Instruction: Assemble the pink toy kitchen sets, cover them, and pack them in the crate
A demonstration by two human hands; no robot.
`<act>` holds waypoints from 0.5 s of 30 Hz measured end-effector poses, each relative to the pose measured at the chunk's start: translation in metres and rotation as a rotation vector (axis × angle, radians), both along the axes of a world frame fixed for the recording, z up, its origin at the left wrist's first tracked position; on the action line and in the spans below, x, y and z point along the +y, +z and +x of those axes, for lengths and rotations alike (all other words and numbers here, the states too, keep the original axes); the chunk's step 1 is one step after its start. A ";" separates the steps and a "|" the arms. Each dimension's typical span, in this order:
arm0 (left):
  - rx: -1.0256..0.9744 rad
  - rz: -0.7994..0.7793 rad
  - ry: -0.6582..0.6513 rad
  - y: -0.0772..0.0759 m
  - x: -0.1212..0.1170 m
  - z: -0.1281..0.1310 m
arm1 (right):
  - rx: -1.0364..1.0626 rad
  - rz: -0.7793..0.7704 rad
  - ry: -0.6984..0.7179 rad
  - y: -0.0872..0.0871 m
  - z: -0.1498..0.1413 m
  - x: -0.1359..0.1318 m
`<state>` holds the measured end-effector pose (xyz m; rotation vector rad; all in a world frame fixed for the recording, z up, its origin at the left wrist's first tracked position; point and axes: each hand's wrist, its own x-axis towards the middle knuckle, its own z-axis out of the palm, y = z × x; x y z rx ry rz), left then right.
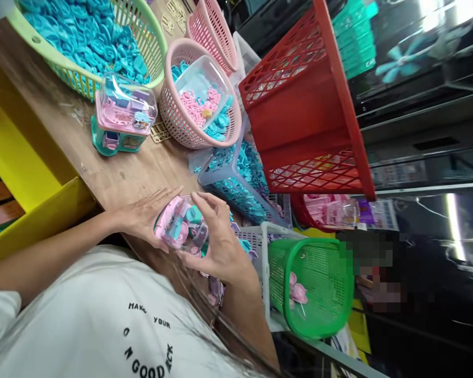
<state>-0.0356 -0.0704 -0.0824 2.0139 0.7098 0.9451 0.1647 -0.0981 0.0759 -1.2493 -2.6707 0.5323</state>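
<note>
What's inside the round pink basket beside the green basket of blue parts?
The basket holds a clear tub with small pink pieces and a yellow one. Blue parts show beside the tub. Whatever lies beneath the tub is covered.

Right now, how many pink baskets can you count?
2: a round pink basket holding a clear tub, beside the light green basket; a second pink basket just beyond the first. Others may be hidden.
</note>
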 end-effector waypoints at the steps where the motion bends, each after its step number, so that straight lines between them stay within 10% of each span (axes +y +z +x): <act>1: -0.020 -0.002 0.021 -0.001 -0.003 0.003 | -0.021 -0.008 0.007 -0.003 0.000 0.001; 15: -0.083 -0.016 0.095 0.002 -0.008 0.013 | 0.020 0.014 -0.052 -0.030 0.003 0.000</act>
